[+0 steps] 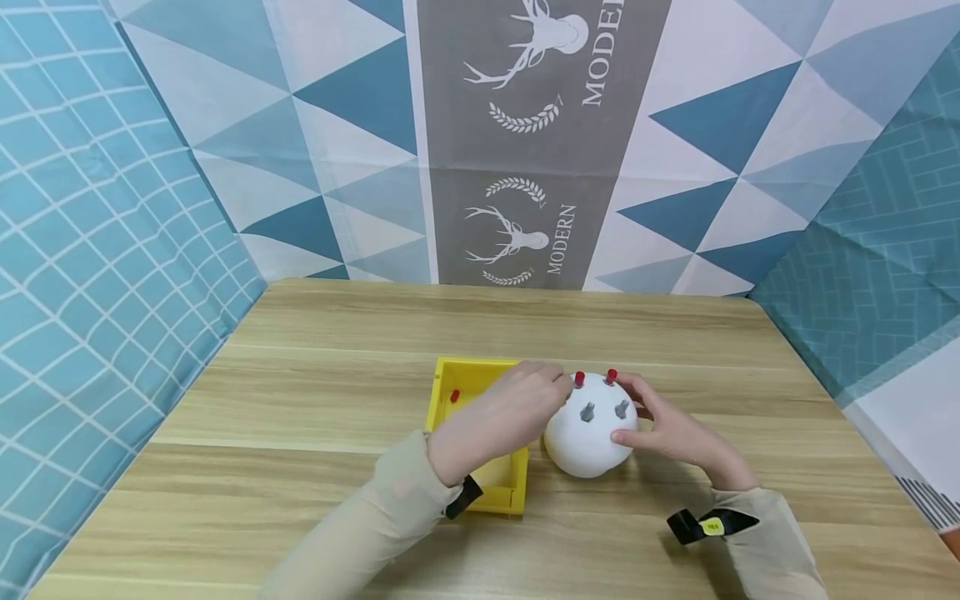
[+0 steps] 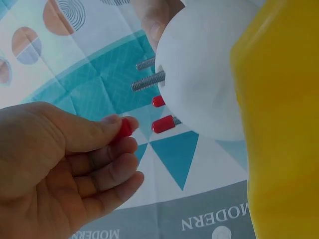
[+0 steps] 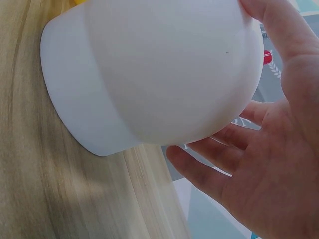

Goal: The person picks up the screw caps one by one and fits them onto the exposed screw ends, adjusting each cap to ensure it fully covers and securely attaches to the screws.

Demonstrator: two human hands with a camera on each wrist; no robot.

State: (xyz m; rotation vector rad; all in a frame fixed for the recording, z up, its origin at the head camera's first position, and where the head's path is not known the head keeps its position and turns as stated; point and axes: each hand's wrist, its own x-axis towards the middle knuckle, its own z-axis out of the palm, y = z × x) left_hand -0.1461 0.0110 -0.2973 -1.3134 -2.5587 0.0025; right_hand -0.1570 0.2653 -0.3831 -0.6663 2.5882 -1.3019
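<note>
Left hand (image 1: pixel 517 408) pinches one red cap (image 2: pixel 125 128) beside the dome (image 1: pixel 588 446)

Three patterned cloths fill the top and sides of the head view: one tiled in blue on the left (image 1: pixel 82 208), one with triangles and two deer heads across the top (image 1: pixel 360 125), one with a blue brick pattern on the right (image 1: pixel 900 208). One wooden counter (image 1: pixel 300 400) spans the lower part. Two pale sleeves enter along the bottom edge, the left (image 1: pixel 360 525) and the right (image 1: pixel 768 537), each with one black band at the cuff.

One yellow box (image 1: pixel 498 500) sits at the centre, partly hidden by the left forearm. Just right of it stands the one white dome, its wide base on the counter. The right hand (image 1: pixel 663 425) holds the dome from the right, thumb on the near side, fingers bent round the far side. The left hand is above the box's right edge; the left wrist view shows its thumb and forefinger on the cap, apart from the dome, the other three fingers loosely bent.

Four bolts show on the dome: two bare ones (image 1: pixel 587 412), and two wearing red tips (image 1: pixel 579 380) near its top in the head view. One small red piece (image 1: pixel 454 396) lies in the box, upper left.
</note>
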